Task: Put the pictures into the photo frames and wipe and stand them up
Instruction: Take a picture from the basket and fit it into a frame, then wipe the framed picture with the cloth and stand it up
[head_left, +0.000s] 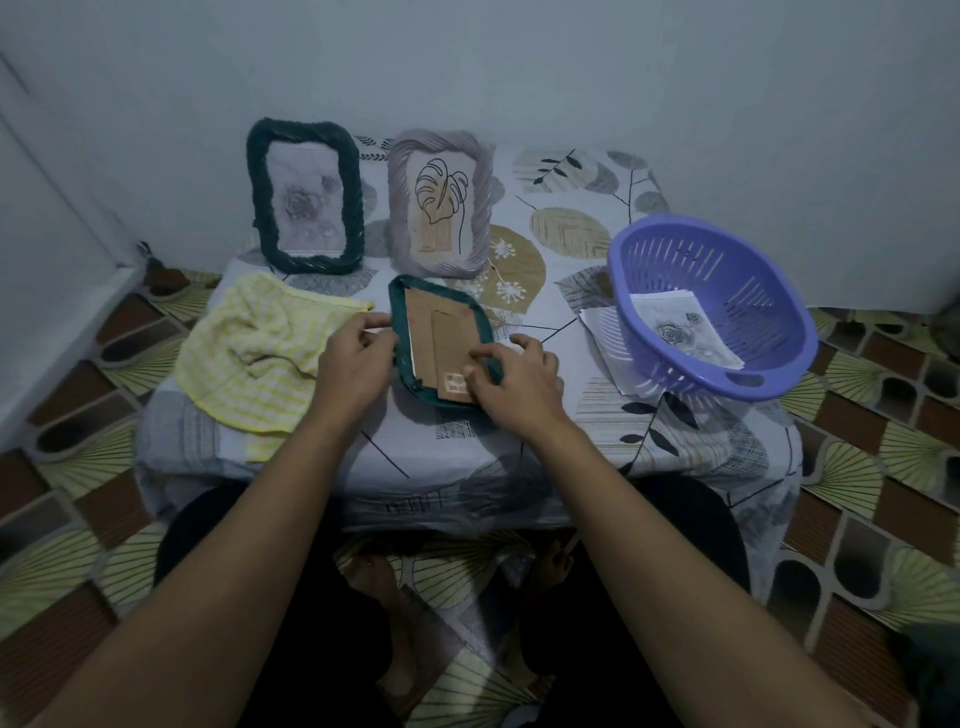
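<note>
Left hand (356, 358) and right hand (511, 379) each take a narrow grip on opposite rims of the green frame (447, 338), face-down on the tabletop (457, 447), long axis pointing away from the person. Beyond it stand the rose-picture frame (254, 197) and the leaf-picture frame (400, 208); left of it, a yellow cloth (249, 353).

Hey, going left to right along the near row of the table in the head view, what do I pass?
Near row: yellow checked cloth → green photo frame, face down → purple plastic basket. The left hand and right hand grip the frame's edges and overlap it, so they're left out.
</note>
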